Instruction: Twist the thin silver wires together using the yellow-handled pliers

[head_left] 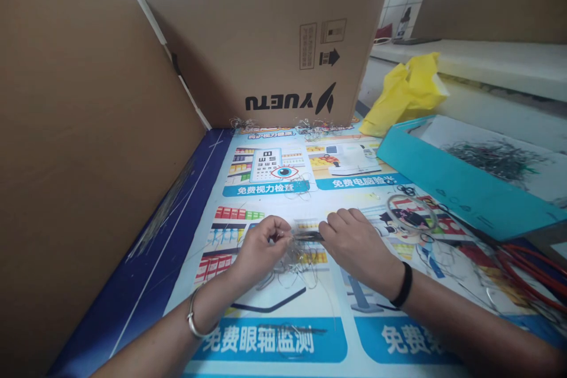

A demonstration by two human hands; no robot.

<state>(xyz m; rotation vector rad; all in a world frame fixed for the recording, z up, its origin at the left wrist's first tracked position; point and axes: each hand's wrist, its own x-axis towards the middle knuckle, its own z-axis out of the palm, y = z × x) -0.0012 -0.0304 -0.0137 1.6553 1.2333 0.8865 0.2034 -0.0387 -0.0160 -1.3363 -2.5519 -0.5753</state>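
My left hand [268, 242] is closed in a pinch at the centre, with what looks like thin wire [290, 235] at its fingertips. Facing it, my right hand [354, 242] is wrapped round a slim dark metal tool [312, 236], which looks like pliers. The tool's narrow end points left and reaches the left fingertips; its handle is hidden in my fist. Below, between the hands, a loose tangle of thin wires [296, 263] lies on the printed sheet [328, 301]. Nearer me are thin dark straight pieces [292, 329].
A blue box [447, 183] at right holds a heap of thin wire pieces [496, 159]. Red-handled scissors [527, 271] and a clear ring-shaped coil [411, 212] lie nearby. Cardboard panels [266, 29] wall off the back and left. A yellow bag [405, 94] sits behind the box.
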